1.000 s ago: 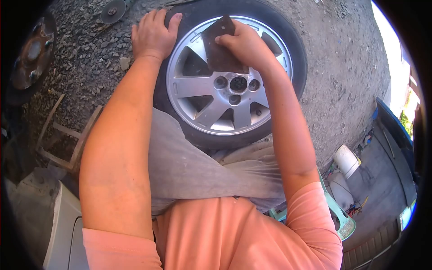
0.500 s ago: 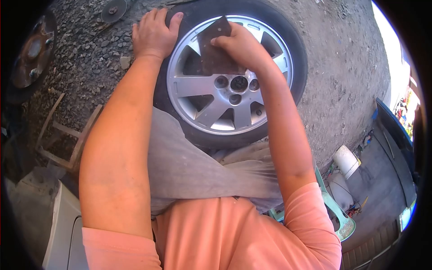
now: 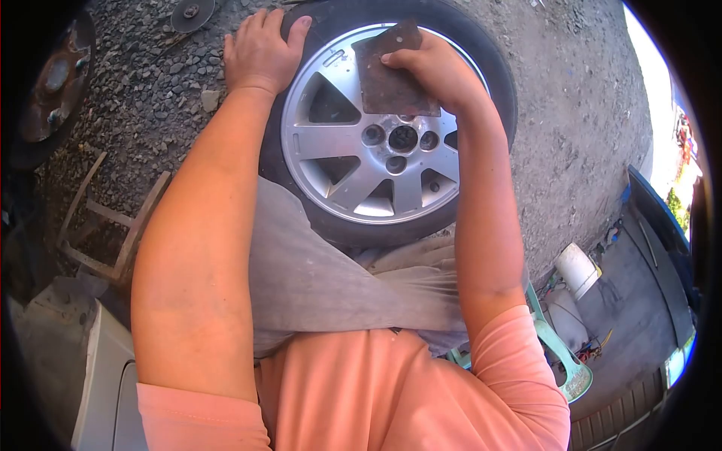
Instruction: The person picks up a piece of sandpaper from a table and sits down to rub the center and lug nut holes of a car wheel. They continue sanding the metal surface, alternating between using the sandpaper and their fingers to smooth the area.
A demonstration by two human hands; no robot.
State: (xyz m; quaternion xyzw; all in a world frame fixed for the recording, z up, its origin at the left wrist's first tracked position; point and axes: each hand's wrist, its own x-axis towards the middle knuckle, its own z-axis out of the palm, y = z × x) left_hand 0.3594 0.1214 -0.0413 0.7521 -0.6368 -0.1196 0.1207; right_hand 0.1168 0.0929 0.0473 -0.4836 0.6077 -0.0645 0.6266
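A tire point(image 3: 346, 225) with a silver alloy wheel point(image 3: 323, 141) lies flat on the ground against my legs. My left hand point(image 3: 265, 52) rests on the upper left edge of the tire, fingers spread and holding nothing. My right hand point(image 3: 436, 69) grips a thin, dark, roughly rectangular plate point(image 3: 389, 79) with a small hole near its top, thumb on its upper face. The plate is over the upper spokes, its lower edge just above the hub hole point(image 3: 403, 138). My other right fingers are hidden behind the plate.
Gravel point(image 3: 180, 105) covers the ground at left, with a rusty disc point(image 3: 56, 79), a small round disc point(image 3: 192, 13) and a metal frame point(image 3: 113, 214). At right are a white container point(image 3: 577, 269), a green plastic chair part point(image 3: 560, 349) and a dark panel point(image 3: 639, 301).
My right hand has moved the plate to the right across the wheel, uncovering the upper left spoke and opening. My left hand has stayed nearly in place.
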